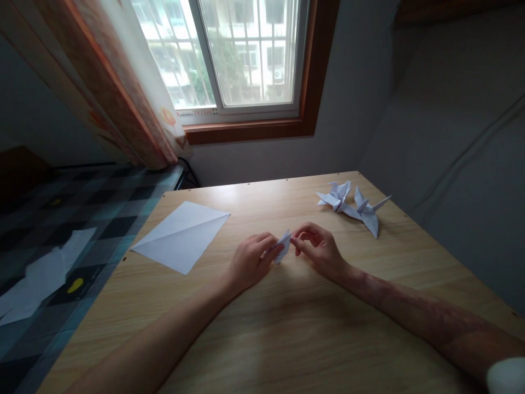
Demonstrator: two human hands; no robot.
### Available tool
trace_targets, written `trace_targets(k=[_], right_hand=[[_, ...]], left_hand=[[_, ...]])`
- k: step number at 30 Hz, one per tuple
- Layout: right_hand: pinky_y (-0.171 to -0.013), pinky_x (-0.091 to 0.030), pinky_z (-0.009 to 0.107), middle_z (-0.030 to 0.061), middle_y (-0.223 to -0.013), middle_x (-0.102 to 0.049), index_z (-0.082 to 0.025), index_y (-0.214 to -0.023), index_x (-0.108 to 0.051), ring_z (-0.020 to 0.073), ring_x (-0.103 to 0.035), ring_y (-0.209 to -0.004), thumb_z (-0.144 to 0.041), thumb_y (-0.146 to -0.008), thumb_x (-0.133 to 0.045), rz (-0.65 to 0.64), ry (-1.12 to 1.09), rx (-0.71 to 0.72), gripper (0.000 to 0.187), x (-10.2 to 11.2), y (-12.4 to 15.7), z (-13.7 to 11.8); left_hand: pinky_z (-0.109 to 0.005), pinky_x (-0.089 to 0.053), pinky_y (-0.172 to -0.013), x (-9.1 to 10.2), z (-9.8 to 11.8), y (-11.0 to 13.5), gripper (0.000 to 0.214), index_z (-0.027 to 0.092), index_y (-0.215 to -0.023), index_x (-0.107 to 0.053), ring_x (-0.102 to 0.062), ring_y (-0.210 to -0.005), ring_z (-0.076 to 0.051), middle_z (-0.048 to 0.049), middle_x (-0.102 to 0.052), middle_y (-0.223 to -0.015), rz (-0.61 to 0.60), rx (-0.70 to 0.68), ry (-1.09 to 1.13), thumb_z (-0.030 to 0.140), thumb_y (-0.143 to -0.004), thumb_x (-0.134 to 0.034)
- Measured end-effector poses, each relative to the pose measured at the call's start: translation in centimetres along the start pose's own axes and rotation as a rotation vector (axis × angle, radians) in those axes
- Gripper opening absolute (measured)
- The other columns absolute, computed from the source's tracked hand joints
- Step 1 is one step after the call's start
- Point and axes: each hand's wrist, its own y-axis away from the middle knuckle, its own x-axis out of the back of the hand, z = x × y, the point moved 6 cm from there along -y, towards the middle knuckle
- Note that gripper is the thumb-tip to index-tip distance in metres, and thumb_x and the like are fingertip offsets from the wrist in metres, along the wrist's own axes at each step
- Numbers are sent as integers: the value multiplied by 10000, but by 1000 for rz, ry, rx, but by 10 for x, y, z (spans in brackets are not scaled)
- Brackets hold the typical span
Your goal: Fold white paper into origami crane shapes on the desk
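Observation:
Over the middle of the wooden table (pixel 262 339), my left hand (pixel 252 260) pinches a small piece of folded white paper (pixel 284 246) between thumb and fingers. From the other side, my right hand (pixel 320 249) has its thumb and fingertips at the paper's upper right edge, with the fingers curled. Whether those fingertips grip the edge or only touch it is hard to make out. Beyond my right hand lie finished-looking white paper cranes (pixel 338 197), close together, one of them (pixel 367 210) with wings spread. A creased square paper sheet (pixel 184 235) rests flat to the left.
A bed with a checked cover (pixel 123 210) adjoins the table's left side, with loose white sheets (pixel 45 276) on it. Ahead are a window (pixel 254 54) and an orange curtain (pixel 110 82). A grey wall (pixel 459 137) borders the right side.

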Motion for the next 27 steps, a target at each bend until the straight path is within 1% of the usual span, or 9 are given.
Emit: trace_targets(k=[7, 10, 16, 22, 27], right_hand=[[-669, -618, 329, 37, -973, -772, -241, -972, -762, 173, -686, -726, -430, -925, -869, 21, -6, 32, 222, 2, -1, 4], [-686, -630, 336, 46, -995, -783, -244, -1022, -787, 179, -690, -748, -440, -933, -859, 21, 12, 38, 228, 2, -1, 5], [-708, -625, 346, 55, -998, -800, -253, -1099, -820, 191, -696, -781, -459, -950, -839, 16, 63, 24, 255, 3, 0, 7], [-723, -610, 344, 55, -991, -801, -251, -1075, -825, 192, -697, -798, -434, -961, -832, -1, 54, 17, 216, 3, 0, 6], [-708, -592, 319, 47, -991, -795, -256, -1039, -814, 188, -694, -824, -412, -956, -841, -7, 8, 17, 179, 2, 0, 6]], left_hand=[[-345, -461, -839, 4, 3, 0, 342, 204, -973, -716, -658, -878, -213, -87, -751, -945, -11, -77, -24, 374, -1141, -472], [-349, -460, -856, 5, 4, 0, 330, 206, -1000, -718, -673, -896, -216, -87, -765, -967, -11, -109, -51, 370, -1145, -471], [-348, -447, -854, 6, 6, 1, 306, 209, -998, -700, -673, -898, -210, -78, -772, -985, 6, -132, -79, 351, -1150, -475], [-346, -450, -862, 5, 5, 2, 287, 211, -1013, -707, -683, -913, -212, -78, -772, -993, 7, -133, -79, 347, -1144, -490], [-347, -447, -862, 5, 7, 2, 287, 210, -1018, -705, -684, -916, -210, -77, -779, -1005, 7, -141, -92, 342, -1147, -484]])
